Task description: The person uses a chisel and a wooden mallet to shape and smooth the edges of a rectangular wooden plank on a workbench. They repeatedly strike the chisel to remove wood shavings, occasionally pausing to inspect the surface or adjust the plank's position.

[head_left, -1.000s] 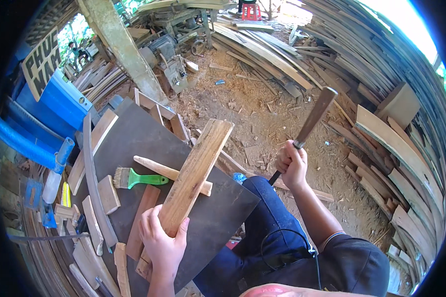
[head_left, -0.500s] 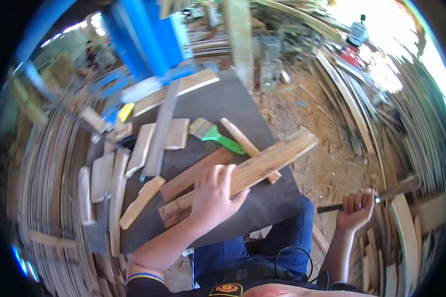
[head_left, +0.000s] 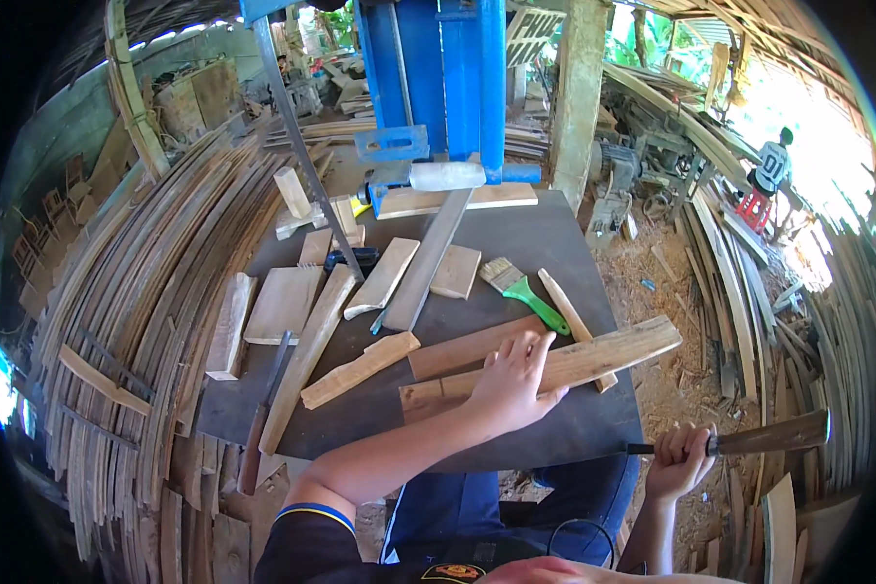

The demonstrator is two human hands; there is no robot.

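Observation:
My left hand (head_left: 518,382) lies over a long, rough wooden piece (head_left: 608,357), its fingers curled across the wood and pressing it against the dark worktable (head_left: 516,438). At the right, beyond the table edge, my right hand (head_left: 680,461) is closed round a chisel-like tool (head_left: 771,434). The wooden handle points right and a dark metal end sticks out left of the fist. Under the long piece lie a reddish board (head_left: 472,347) and a narrow wooden stick (head_left: 566,304). A paintbrush with a green handle (head_left: 540,303) is just beyond them.
A blue machine (head_left: 428,88) stands at the table's far side, its blade strip (head_left: 307,146) slanting down to the left. Several wood offcuts (head_left: 284,305) and a long flat bar (head_left: 432,259) cover the left half. Stacked planks (head_left: 136,292) flank the table. A person (head_left: 773,167) sits far right.
My view has tilted up and swung left, so the whole scene sits lower and further right. Both hands keep their holds. The tool in my right hand is now nearly level.

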